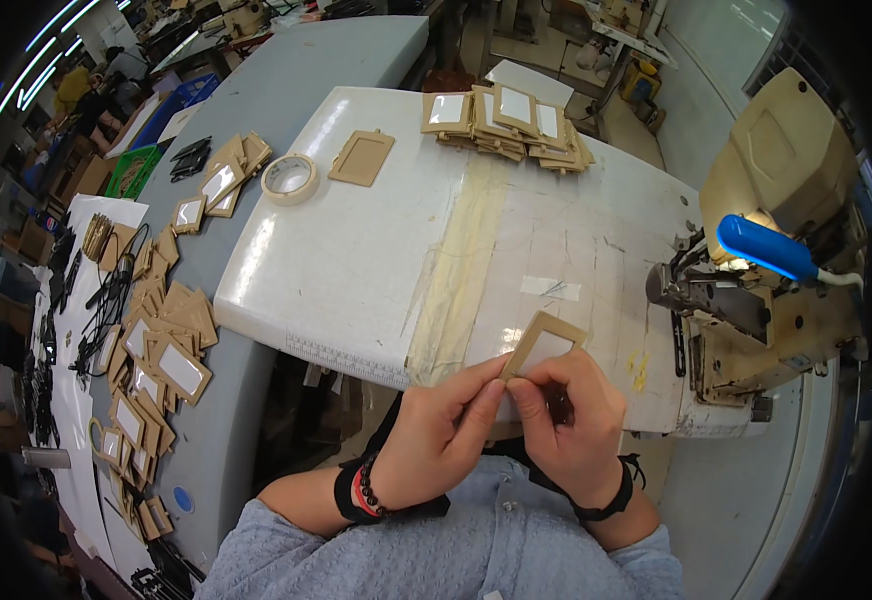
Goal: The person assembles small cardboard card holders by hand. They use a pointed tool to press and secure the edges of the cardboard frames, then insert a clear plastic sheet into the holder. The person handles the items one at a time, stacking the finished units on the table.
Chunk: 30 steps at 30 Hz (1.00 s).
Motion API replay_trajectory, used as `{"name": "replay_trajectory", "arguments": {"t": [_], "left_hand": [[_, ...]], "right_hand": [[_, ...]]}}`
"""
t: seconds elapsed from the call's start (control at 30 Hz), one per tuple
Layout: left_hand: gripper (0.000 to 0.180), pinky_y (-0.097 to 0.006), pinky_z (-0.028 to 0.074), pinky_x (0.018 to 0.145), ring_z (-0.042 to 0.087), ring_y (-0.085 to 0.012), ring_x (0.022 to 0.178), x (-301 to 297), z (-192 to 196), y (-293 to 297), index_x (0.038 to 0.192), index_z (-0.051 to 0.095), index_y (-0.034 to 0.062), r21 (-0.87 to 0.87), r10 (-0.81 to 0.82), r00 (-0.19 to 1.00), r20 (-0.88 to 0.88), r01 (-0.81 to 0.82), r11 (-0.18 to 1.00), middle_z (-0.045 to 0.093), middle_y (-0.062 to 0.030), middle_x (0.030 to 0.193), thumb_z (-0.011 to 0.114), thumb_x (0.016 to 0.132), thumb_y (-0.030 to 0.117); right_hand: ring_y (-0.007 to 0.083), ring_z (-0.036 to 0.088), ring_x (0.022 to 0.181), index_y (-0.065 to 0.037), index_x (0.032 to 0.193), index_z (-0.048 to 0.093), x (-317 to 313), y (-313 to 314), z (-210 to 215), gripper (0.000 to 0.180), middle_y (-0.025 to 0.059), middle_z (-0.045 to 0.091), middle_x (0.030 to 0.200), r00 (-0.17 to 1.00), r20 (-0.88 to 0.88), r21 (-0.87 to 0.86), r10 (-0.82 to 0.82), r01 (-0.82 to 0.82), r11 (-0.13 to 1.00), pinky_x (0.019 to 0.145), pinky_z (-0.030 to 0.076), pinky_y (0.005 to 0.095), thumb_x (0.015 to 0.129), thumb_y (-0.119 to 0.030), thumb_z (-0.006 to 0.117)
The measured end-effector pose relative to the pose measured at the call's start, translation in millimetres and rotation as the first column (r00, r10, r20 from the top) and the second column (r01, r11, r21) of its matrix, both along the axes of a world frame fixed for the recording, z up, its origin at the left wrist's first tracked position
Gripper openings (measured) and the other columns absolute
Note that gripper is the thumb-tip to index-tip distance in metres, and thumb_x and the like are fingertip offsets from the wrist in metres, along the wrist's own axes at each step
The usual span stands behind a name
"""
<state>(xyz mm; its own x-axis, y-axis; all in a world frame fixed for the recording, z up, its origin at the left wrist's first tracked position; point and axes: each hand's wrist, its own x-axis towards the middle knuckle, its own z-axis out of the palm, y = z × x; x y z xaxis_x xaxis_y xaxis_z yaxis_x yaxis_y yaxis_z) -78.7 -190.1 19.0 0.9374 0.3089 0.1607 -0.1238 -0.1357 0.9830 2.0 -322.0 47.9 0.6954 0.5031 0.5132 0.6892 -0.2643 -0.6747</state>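
Close to my body, over the near edge of the white worktable, I hold a tan card holder (522,352) with a pale window, tilted up. My left hand (440,436) pinches its lower left corner between thumb and fingers. My right hand (578,424) is closed on its lower right side, fingers curled and thumb beside the left thumb. My hands cover the holder's bottom edge. Farther off on the worktable (356,270) lie a single tan panel (363,158) and a pile of similar windowed holders (516,118).
A sewing machine (776,180) with a blue lamp (764,246) stands at the right. A tape roll (294,198) sits at the table's left edge. On the grey side table (246,240), many tan holders (178,368) lie scattered, with black straps (51,340) beyond.
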Motion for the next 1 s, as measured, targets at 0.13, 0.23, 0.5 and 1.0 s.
{"name": "replay_trajectory", "arguments": {"t": [0.13, 0.23, 0.5, 1.0], "left_hand": [[0.027, -0.022, 0.037, 0.048, 0.045, -0.0046, 0.053, -1.4, 6.9, 0.4, 0.120, 0.059, -0.0027, 0.004, 0.003, 0.999, -0.043, -0.003, 1.000, 0.052, -0.0061, 0.057, 0.055, 0.095, 0.007], [0.027, -0.022, 0.037, 0.048, 0.045, -0.0051, 0.052, -0.5, 5.8, -0.3, 0.119, 0.059, -0.0028, 0.023, 0.017, 0.999, -0.027, -0.016, 1.000, 0.052, -0.0080, 0.057, 0.055, 0.095, 0.006], [0.026, -0.023, 0.037, 0.047, 0.045, -0.0057, 0.050, 0.3, 1.0, -2.2, 0.118, 0.060, -0.0033, 0.032, 0.000, 1.000, -0.031, 0.001, 0.999, 0.051, -0.0098, 0.055, 0.056, 0.093, 0.004], [0.033, -0.020, 0.043, 0.063, 0.051, -0.0037, 0.075, 6.7, 4.8, -2.2, 0.126, 0.054, -0.0063, -0.233, -0.126, 0.980, -0.151, 0.089, 0.968, 0.063, -0.0027, 0.084, 0.047, 0.100, 0.013]], "right_hand": [[0.0203, 0.056, 0.049, -0.004, 0.080, 0.060, 4.5, -1.5, -6.2, 0.014, 0.0058, 0.057, 0.066, 0.993, 0.114, -0.032, 0.028, -0.024, 0.999, 0.043, 0.043, 0.0294, 0.081, -0.010, 0.072], [0.0207, 0.056, 0.049, -0.005, 0.081, 0.060, 8.1, -3.0, -9.7, 0.014, 0.0050, 0.059, 0.066, 0.976, 0.208, -0.056, 0.062, -0.051, 0.997, 0.043, 0.043, 0.0305, 0.079, -0.011, 0.073], [0.0179, 0.057, 0.053, -0.007, 0.081, 0.063, 12.6, -8.4, -11.2, 0.015, 0.0029, 0.060, 0.067, 0.918, 0.386, -0.106, 0.093, -0.056, 0.993, 0.043, 0.043, 0.0292, 0.073, -0.009, 0.075], [0.0213, 0.060, 0.056, -0.006, 0.084, 0.063, -1.4, -16.7, 0.1, 0.011, 0.0059, 0.060, 0.076, 0.954, 0.284, -0.194, -0.098, 0.157, 0.968, 0.047, 0.046, 0.0310, 0.076, -0.007, 0.071]]}}
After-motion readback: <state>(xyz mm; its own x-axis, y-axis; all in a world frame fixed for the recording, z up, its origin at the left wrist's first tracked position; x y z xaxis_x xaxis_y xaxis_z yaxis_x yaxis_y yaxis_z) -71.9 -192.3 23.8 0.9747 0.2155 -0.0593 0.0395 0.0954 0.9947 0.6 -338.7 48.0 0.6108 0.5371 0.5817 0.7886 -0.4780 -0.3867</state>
